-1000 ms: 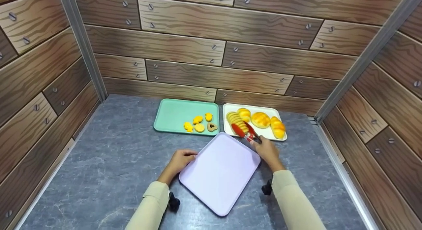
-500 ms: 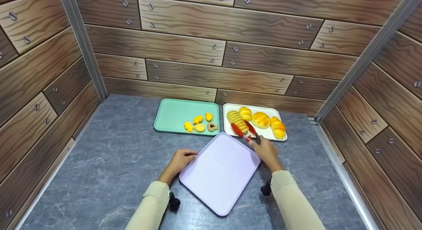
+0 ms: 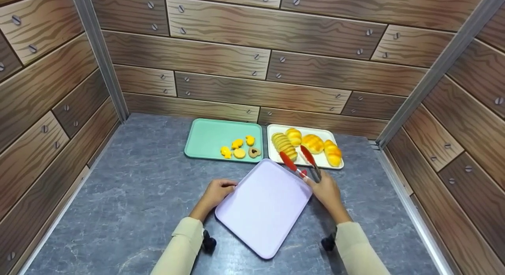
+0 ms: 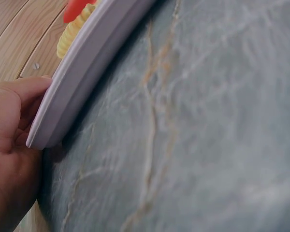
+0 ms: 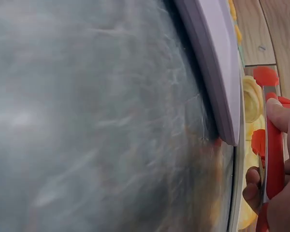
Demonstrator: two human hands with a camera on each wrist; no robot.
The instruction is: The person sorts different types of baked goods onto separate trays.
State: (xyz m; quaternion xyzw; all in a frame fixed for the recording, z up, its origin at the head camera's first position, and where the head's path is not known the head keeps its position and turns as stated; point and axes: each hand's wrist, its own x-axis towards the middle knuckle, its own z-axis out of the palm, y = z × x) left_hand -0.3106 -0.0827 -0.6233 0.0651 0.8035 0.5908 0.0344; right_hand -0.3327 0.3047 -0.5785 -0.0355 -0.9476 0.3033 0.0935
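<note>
- On the grey table, your left hand pinches the lilac tray by its corner, steadying it.
- Your right hand grips red tongs, tips spread over the ridged bread on the white tray.

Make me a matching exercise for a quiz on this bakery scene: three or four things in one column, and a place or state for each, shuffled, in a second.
Things:
1. lilac tray
2. tongs
3. green tray
4. white tray

Places or states:
A. holds the bread rolls
B. holds small yellow biscuits
C. bare, nearest the person, its edge held by the left hand
D. held in the right hand, red tips apart over the white tray

Pairs: 1-C, 2-D, 3-B, 4-A
</note>
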